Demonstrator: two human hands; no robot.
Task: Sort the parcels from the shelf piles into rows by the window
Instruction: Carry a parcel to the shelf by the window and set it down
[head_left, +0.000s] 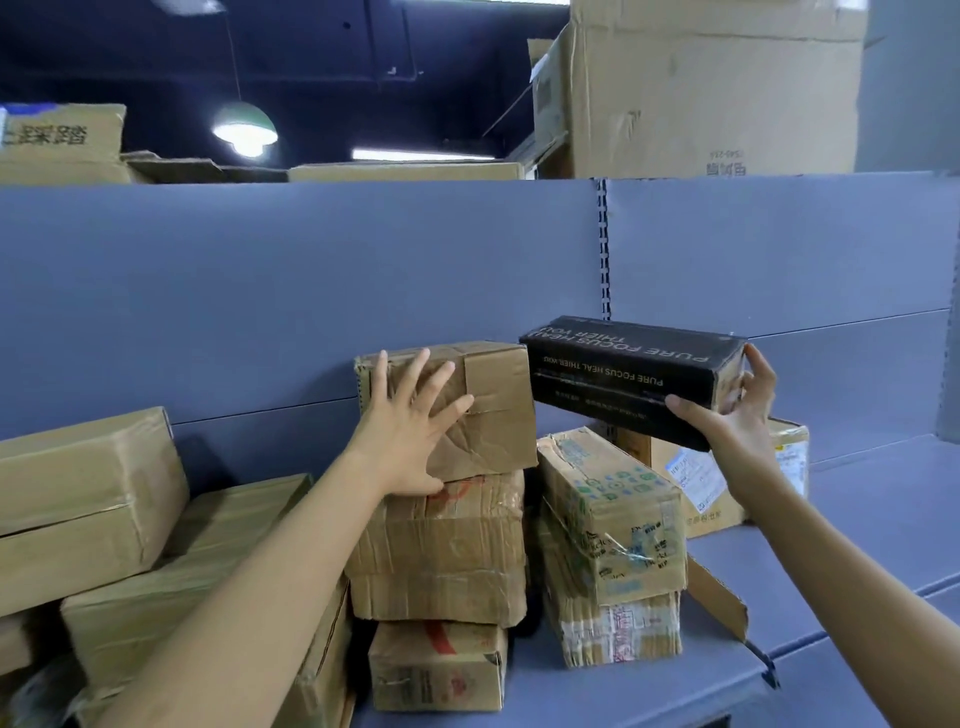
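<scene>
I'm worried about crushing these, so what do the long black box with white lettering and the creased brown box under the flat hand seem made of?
Long black printed box, gripped by the right hand: probably coated cardboard, with a faint sheen and brown board showing at its end. Creased brown box under the left hand: plain matte cardboard, dented and wrinkled.

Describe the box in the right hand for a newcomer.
Against the grey shelf back panel, right of centre, the right hand grips one end of a long box above the stacked parcels. It is the only black one, with white lettering; its neighbours are brown cardboard.
</scene>
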